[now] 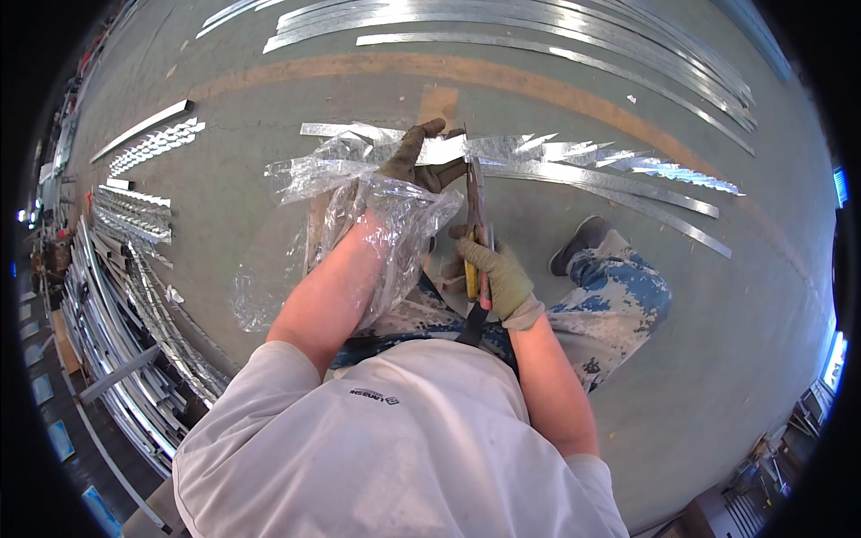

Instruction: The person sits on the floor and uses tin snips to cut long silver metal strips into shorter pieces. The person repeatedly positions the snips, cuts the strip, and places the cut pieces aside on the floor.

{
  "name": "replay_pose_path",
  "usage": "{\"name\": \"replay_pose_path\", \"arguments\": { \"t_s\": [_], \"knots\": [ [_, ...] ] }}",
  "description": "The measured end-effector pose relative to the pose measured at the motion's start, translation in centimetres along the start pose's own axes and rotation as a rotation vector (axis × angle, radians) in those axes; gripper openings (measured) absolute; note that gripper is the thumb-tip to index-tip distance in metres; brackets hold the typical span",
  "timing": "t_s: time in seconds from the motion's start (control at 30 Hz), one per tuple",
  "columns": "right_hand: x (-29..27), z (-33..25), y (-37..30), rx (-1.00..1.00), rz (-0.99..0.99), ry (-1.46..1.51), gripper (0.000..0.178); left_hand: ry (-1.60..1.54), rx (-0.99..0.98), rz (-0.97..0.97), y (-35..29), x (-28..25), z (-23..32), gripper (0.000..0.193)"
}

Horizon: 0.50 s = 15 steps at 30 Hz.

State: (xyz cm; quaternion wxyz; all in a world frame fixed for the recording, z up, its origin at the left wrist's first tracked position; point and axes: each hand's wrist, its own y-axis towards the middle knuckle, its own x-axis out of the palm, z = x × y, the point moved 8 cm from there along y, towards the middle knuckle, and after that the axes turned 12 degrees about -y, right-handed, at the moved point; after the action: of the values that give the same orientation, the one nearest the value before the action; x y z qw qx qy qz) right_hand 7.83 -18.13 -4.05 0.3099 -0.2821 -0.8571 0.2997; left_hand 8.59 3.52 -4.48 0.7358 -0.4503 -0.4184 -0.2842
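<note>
My right hand point(504, 276), in a pale work glove, is wrapped round the handles of long metal snips point(476, 202) with yellow and red grips. The snips point away from me, their jaws at a bright sheet-metal strip point(493, 148) with a jagged, toothed edge. My left hand point(414, 160), in a dark, dirty glove, grips that strip just left of the jaws, one finger stretched out over it. Crumpled clear plastic film point(386, 224) hangs about my left wrist and forearm. Two plain flat strips point(628, 184) lie on the right, just under the toothed one.
Long shiny metal strips point(430, 25) lie on the green floor point(717, 296) at the far side, beyond an orange painted line point(359, 65). Toothed offcuts point(157, 148) and a dense pile of metal profiles point(126, 314) lie at the left. My shoe point(578, 244) is right of the snips.
</note>
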Motion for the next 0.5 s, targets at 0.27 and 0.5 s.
{"name": "replay_pose_path", "arguments": {
  "t_s": [0.27,0.5],
  "knots": [
    [-0.4,0.3,0.5,0.028,0.150,-0.195,0.039,0.046,0.079,-0.056,-0.2,-0.7,0.0,0.041],
    [-0.3,-0.6,0.9,0.018,0.368,-0.465,0.033,0.079,0.014,0.007,1.3,-1.8,-0.1,0.045]
  ]
}}
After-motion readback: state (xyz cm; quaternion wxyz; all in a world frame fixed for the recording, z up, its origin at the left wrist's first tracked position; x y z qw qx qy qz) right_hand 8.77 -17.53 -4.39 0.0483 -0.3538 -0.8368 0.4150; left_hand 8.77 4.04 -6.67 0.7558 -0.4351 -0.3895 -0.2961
